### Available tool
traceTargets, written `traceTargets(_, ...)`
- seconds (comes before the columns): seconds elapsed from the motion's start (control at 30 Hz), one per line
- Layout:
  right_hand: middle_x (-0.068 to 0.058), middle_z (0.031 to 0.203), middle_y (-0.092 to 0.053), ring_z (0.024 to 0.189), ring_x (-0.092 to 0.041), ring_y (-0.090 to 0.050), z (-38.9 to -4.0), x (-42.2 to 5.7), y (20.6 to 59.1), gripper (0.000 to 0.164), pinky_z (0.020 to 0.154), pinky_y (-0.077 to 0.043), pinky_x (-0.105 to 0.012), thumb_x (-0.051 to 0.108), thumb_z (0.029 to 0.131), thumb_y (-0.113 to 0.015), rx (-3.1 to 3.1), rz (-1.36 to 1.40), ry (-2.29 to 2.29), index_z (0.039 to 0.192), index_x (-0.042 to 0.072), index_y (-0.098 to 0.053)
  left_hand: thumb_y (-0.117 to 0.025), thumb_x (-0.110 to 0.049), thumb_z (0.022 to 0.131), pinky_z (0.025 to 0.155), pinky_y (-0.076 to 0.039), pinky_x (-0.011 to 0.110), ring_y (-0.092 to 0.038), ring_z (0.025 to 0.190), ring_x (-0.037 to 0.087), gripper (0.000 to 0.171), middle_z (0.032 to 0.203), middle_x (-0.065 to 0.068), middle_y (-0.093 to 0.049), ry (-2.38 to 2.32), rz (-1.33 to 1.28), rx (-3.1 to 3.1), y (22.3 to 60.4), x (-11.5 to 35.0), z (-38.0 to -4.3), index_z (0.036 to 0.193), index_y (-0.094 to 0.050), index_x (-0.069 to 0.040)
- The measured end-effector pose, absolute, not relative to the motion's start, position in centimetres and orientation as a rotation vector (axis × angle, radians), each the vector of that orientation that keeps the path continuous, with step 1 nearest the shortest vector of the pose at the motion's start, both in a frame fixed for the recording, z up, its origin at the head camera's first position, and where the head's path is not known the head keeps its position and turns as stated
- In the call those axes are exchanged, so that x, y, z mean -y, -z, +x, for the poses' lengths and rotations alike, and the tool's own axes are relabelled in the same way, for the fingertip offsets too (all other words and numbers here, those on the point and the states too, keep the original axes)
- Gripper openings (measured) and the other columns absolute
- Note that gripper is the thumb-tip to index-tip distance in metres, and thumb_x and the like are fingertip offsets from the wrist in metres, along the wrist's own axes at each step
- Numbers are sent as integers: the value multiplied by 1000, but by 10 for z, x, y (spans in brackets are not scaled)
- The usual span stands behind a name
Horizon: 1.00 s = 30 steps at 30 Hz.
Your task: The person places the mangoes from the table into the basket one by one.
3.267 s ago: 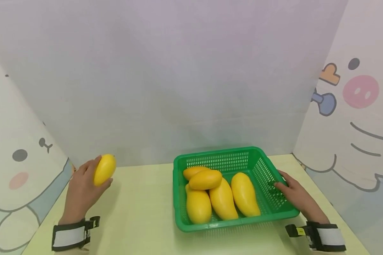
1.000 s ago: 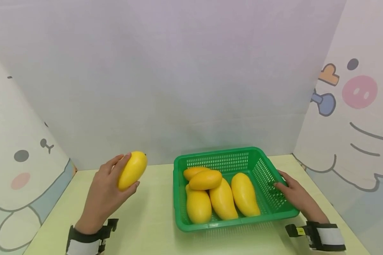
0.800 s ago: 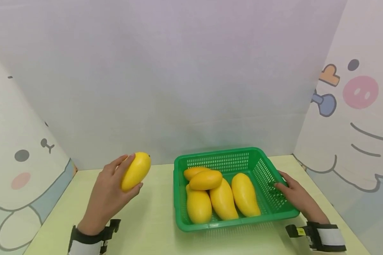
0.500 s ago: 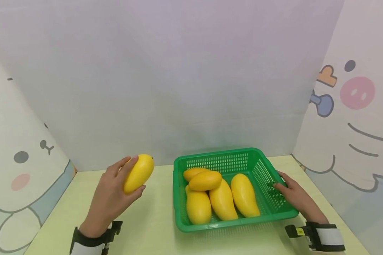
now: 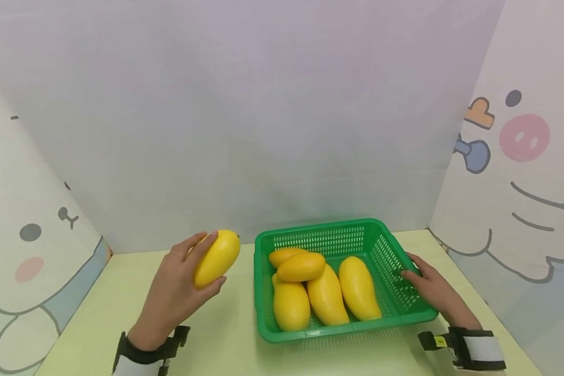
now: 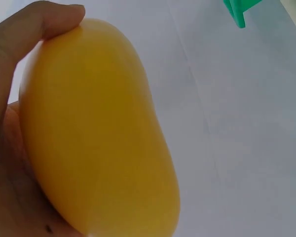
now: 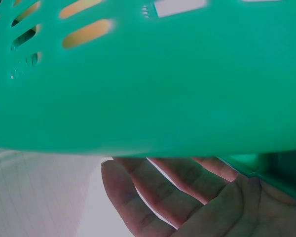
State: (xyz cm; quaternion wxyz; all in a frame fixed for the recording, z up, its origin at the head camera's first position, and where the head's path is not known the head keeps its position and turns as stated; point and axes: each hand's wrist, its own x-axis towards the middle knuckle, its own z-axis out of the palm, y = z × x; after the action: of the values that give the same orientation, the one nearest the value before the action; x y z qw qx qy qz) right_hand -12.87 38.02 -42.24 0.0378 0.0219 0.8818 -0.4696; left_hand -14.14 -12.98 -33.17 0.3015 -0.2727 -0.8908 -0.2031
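My left hand [image 5: 176, 287] holds a yellow mango [image 5: 218, 258] above the table, just left of the green basket [image 5: 329, 330]. Thumb and fingers wrap its sides; close up in the left wrist view the smooth mango [image 6: 98, 133] fills the palm. Several mangoes lie inside the basket, among them a smaller orange-yellow mango [image 5: 302, 267] resting across the others. At the basket's right side my right hand [image 5: 434, 290] grips the rim, thumb over the inside and fingers outside. In the right wrist view the green wall [image 7: 153, 98] hides the fingertips.
The pale yellow-green table [image 5: 225, 334] runs back to a whitish cloth wall [image 5: 244, 130]. Cartoon-printed panels stand on both sides, a left panel [image 5: 23, 271] and a right panel [image 5: 512, 209]. Bare table lies left of the basket.
My left hand has carried the mango rightward from the table's left side toward the basket, continuing slightly over the last half second. The right hand and basket have stayed in place.
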Motion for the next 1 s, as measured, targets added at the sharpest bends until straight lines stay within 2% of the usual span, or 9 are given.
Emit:
traceTargets(0.53,-34,128,-40,85,-25,-58,-128,-379,423,64,65,-51,-38,31,99,-43,-2709,56,1450,148,4,-12,-74,-41,70,80,-45,41,-46,111,22,82,137,2,-44,570,-868,2393,330,94,-141,142,-36,-34)
traceTargets(1.0,-33,131,-39,88,-26,-57,-127,-379,422,64,67,-50,-38,32,100,-42,-2719,61,1418,148,3,-12,-72,-39,73,81,-44,40,-45,113,20,77,134,1,-45,555,-1026,2326,328,67,-146,142,-38,-30)
